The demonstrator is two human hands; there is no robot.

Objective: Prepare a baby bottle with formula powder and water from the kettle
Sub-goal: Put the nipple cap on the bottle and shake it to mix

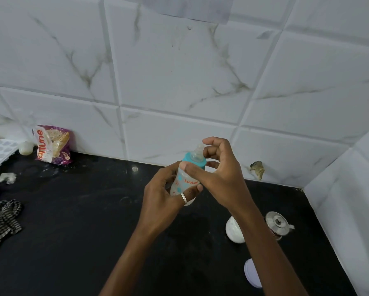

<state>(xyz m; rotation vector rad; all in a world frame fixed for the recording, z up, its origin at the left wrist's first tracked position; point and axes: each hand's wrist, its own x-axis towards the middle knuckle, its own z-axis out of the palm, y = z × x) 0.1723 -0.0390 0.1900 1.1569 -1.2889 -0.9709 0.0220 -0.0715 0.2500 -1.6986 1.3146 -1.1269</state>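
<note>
Centre of frame: baby bottle (184, 180) held up off the black counter (83, 221), tilted with the nipple toward upper right. Left hand (166, 195) is wrapped around the lower body, fingers closed on it, ring visible on one finger. Right hand (217, 167) comes in from the right, thumb across the bottle's shoulder and fingers curled loosely behind the teal collar (195, 160) and clear nipple (197, 150); partly closed, gripping the collar area. Likely twisting the collar, direction cannot tell. Contents of the bottle not readable through the print.

Lower right: steel kettle (278, 225) with lid on, a white container (232, 229) just left of it, partly behind the right forearm, and a white round lid (253, 274) below. Upper left: a snack packet (51, 144) against the tiled wall; checked cloth (2, 218) at left edge.

Risks: bottle is tilted and held in air, so if the collar is loose or cross-threaded, contents could leak out. A slip of the left grip drops it on the counter. Right forearm sits right over the white container and near the kettle; lowering it could knock either.
</note>
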